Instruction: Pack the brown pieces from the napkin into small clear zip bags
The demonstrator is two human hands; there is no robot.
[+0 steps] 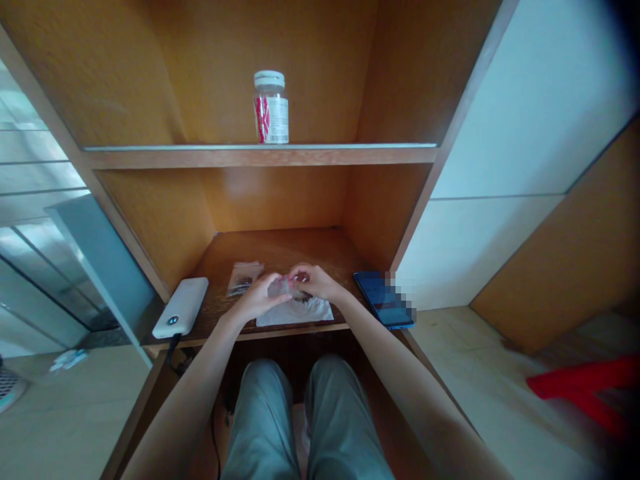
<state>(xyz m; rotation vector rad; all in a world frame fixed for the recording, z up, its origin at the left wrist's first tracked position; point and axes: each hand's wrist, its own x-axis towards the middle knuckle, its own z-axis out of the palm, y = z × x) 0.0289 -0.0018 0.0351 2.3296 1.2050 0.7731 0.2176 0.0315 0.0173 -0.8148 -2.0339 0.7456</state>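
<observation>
From my feed, the left hand (pixel 257 298) and right hand (pixel 314 280) meet low over the surface (pixel 280 250). Both are mostly closed, fingers curled in on a small clear plastic piece (pixel 280 288) held between them, though I can't tell which fingers carry it. Right under the hands lies a white tissue (pixel 305 313), with a dark scrap (pixel 301 297) on it below the right hand. Just beyond the left hand sits a small packet (pixel 245 278), and further left a white power bank (pixel 180 307) trails a black cable (pixel 173 350). Well to the right of the right hand lies a blue phone (pixel 383 300). Above the hands, on the shelf (pixel 260 157), stands a labelled jar (pixel 271 110) with a white lid.
</observation>
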